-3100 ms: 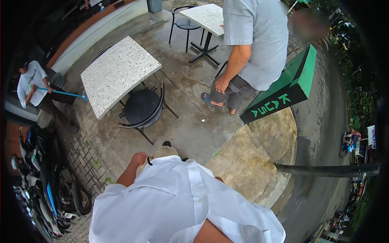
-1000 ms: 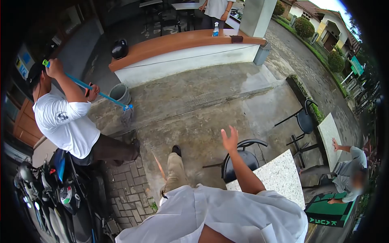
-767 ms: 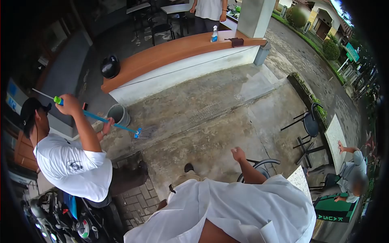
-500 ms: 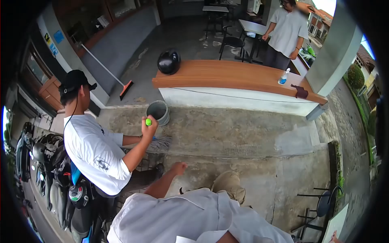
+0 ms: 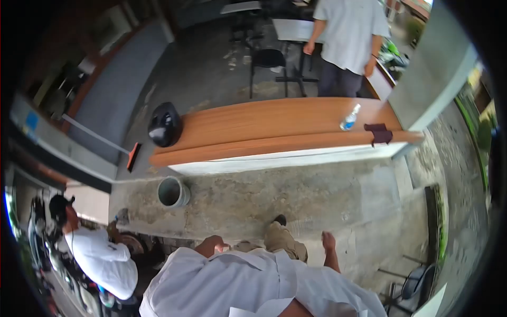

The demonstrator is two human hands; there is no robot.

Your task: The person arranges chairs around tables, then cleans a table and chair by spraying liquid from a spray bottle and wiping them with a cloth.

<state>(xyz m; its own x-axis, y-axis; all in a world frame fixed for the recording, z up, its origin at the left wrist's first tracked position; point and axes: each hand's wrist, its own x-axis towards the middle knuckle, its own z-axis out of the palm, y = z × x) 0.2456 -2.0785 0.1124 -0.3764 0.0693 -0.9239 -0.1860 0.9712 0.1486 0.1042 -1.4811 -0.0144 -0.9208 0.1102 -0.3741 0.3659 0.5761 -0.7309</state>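
And there's the black helmet [image 5: 165,125], perched at the left end of the wooden worktop [image 5: 264,124], with a squeegee [image 5: 133,157] slanting nearby, orange blade on the floor! Behind, a pale-shirted person [image 5: 351,37] beside a white table [image 5: 294,30] and black chair [image 5: 268,58]; far left, a capped person [image 5: 103,261] near parked motorbikes [image 5: 38,227]; grey pillar [image 5: 439,68] on the right!

Dressed in a loose white shirt [image 5: 222,282], plain and softly creased, with a placket [image 5: 288,273] running down the front and a collar [image 5: 253,311] lying open at the bottom edge of the view. Cut wide through the body, leaving the right forearm [image 5: 332,259] uncovered below the cloth. Clad lower down in khaki trousers [image 5: 282,240], wrinkled along the leg, and shod in a dark shoe [image 5: 280,218], rounded at the toe, too small to show finer detail.
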